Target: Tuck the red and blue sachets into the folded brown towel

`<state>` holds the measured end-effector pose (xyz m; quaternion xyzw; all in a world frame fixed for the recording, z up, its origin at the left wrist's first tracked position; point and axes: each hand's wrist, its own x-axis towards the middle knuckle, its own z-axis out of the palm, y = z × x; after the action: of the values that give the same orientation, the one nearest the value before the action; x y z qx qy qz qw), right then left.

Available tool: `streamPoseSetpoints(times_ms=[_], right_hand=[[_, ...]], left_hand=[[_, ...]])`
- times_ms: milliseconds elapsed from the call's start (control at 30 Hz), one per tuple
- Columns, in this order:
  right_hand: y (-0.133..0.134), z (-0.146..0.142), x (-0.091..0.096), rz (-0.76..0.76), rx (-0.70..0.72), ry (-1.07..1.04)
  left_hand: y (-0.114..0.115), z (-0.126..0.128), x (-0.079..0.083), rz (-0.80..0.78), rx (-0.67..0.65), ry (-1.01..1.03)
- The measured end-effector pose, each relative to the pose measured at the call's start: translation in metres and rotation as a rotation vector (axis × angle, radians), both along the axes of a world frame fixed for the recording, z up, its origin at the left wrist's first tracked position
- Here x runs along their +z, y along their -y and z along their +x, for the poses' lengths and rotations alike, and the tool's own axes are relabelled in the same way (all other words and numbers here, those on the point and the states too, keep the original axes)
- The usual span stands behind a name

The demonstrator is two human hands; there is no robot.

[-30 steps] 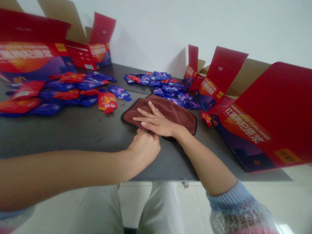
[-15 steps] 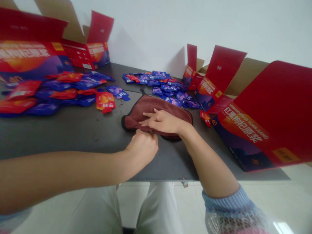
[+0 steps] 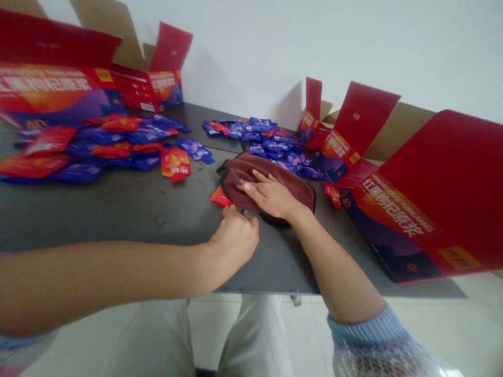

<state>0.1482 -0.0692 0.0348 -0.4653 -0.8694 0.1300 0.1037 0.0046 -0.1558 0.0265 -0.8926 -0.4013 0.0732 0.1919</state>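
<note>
A brown cloth point(image 3: 293, 186) with a black border lies on the grey table. My right hand point(image 3: 271, 196) rests flat on it, fingers spread. From under the cloth's left edge pokes a red sachet point(image 3: 220, 197); the rest of it is covered. My left hand point(image 3: 236, 235) is closed at the sachet's near edge, thumb and fingertips pinched together there. Left of the cloth, a loose red-orange sachet point(image 3: 175, 163) and a purple-blue sachet point(image 3: 196, 151) lie side by side.
A pile of red and blue sachets point(image 3: 129, 133) is at the left, and another pile point(image 3: 275, 141) lies behind the cloth. Open red cartons stand at the left point(image 3: 58, 97) and right point(image 3: 424, 209). A small red packet point(image 3: 332, 195) lies beside the right cartons. The wall point(image 3: 251, 57) rises behind.
The cloth's left edge has shifted right and folded back, so a red sachet shows beneath it. My right hand has moved slightly right and flattened. The left hand stays low beside the cloth.
</note>
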Motion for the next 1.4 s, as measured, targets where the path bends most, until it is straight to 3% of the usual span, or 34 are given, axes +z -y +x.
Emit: streamPoseSetpoints(times_ms=[300,533,700,900,1267,1400], right_hand=[[-0.016,0.011,-0.014,-0.128,-0.047,0.010],[-0.004,-0.002,-0.016,-0.152,-0.015,-0.050],[0.004,-0.016,-0.008,-0.263,0.133,-0.150],[0.001,-0.010,0.002,-0.413,0.302,-0.259],[0.004,-0.014,-0.003,-0.383,0.366,-0.176],[0.007,-0.024,-0.004,-0.375,0.329,-0.117]], left_hand=[[-0.006,-0.004,-0.002,-0.038,0.003,0.134],[-0.006,-0.006,-0.003,-0.020,-0.022,0.134],[-0.005,-0.007,-0.003,-0.021,-0.030,0.085],[-0.005,-0.006,-0.004,0.016,-0.013,0.093],[-0.002,-0.005,-0.006,0.041,0.016,0.034],[0.000,-0.003,-0.005,0.024,0.036,-0.005]])
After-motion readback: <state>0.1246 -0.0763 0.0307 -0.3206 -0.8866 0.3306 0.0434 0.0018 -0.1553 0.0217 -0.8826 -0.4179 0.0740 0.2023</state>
